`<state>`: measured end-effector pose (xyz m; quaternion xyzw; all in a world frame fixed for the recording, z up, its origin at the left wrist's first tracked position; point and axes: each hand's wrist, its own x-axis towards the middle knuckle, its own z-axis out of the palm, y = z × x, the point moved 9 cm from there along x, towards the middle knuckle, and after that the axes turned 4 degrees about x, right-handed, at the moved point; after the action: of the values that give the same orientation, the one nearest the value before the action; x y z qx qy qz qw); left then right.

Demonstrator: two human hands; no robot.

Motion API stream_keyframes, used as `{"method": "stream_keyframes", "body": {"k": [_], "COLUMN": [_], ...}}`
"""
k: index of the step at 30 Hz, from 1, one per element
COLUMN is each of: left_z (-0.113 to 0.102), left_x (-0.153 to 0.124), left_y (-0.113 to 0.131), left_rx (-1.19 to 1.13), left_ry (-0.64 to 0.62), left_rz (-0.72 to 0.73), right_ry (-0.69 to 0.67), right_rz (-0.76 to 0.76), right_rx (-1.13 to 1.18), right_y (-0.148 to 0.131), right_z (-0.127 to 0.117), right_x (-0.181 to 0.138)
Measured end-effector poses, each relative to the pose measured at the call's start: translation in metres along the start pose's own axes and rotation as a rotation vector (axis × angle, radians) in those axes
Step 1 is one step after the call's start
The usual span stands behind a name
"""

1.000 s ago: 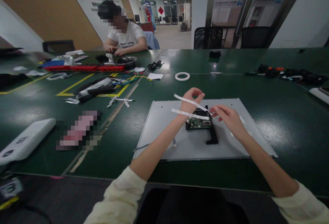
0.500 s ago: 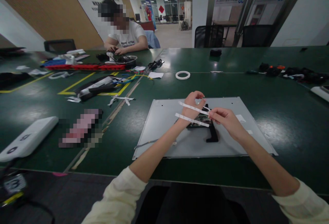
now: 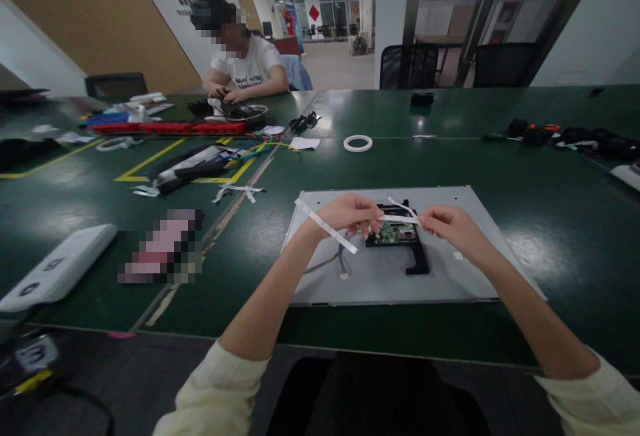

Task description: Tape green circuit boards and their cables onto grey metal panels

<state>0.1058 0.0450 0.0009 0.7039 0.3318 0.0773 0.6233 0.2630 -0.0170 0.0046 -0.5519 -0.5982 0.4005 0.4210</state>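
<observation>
strip [image 3: 399,219], white and narrow, spanning the gap between two hands: one end apparently pinched by the left hand [image 3: 350,215], the other held tight by the right hand [image 3: 451,226]. just changed: left hand turned over and drawn leftward, from a curled pose close to the right one into a pinch; so, by the look of things, strip now steadied at both ends. thin white tail [image 3: 403,206] rising beside the right hand; cannot tell whether part of the same strip. another white strip [image 3: 325,225] lying across the left wrist [image 3: 310,232], both ends sticking out. under the hands, green circuit board [image 3: 393,233] in a black bracket [image 3: 419,261], on a flat grey panel [image 3: 380,289]; short cable [image 3: 342,263] on the panel, left of the board. beyond the panel, white tape ring [image 3: 358,143] on the green table [image 3: 320,169].
</observation>
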Motion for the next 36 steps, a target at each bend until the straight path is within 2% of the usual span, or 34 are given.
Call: {"method": "stream_keyframes", "body": {"k": [3,7,13,18,22,27,36], "left_z": [0.015,0.047,0.076,0.080,0.084,0.086,0.085], "left_x": [-0.002,-0.001,0.003,0.002,0.001,0.001,0.000], "left_y": [-0.001,-0.006,-0.017,-0.018,-0.015,-0.016,-0.013], "left_rx": [0.117,0.176,0.408,0.521,0.526,0.530,0.618], "left_ry": [-0.030,-0.094,-0.121,-0.116,-0.143,-0.104,-0.049], "left_rz": [0.000,-0.053,-0.091,-0.121,-0.076,-0.051,-0.061], "right_ry": [0.009,0.034,0.052,0.081,0.120,0.160,0.201], "right_rz": [0.019,0.032,0.052,0.030,0.017,-0.001,-0.025], "right_rx": [-0.151,-0.287,-0.454,-0.552,-0.531,-0.529,-0.759], "right_y": [0.000,0.006,0.025,0.033,0.033,0.030,0.032], "right_z": [-0.010,-0.021,-0.018,-0.012,-0.014,-0.014,-0.010], "right_x": [-0.006,-0.021,-0.040,-0.043,-0.046,-0.049,-0.049]}}
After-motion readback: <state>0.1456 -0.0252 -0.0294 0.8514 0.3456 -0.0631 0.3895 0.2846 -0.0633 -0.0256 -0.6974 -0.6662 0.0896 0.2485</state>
